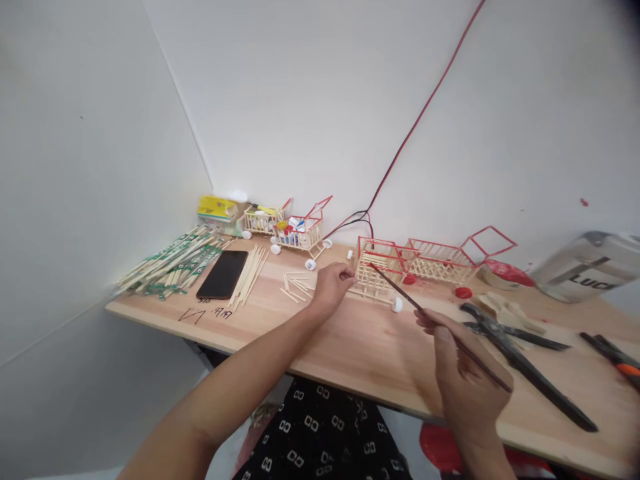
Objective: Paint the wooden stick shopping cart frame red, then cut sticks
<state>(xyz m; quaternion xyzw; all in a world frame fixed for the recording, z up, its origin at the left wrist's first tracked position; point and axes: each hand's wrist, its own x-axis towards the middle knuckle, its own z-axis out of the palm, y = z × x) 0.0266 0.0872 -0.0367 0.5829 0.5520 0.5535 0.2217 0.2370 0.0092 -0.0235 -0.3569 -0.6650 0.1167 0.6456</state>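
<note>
My right hand (470, 373) grips a thin, dark paintbrush (400, 289) like a pen. Its tip reaches over a miniature shopping cart (379, 270) built of wooden sticks, with red upper bars and a white wheel (397, 305). At the cart's left edge, my left hand (336, 285) has its fingers pinched together on the frame; the exact grip is partly hidden. Right behind the cart stands another stick cart (440, 257) with red top bars and a red handle frame. Short cut sticks (295, 287) lie left of my left hand.
Finished-looking carts (300, 233) hold small colourful items at the back. Long sticks (250, 273), a phone (223, 275) and a pile of wrapped chopsticks (170, 263) lie left. On the right are black-handled cutters (530, 360), a clear container (585, 267) and red paint (510, 272).
</note>
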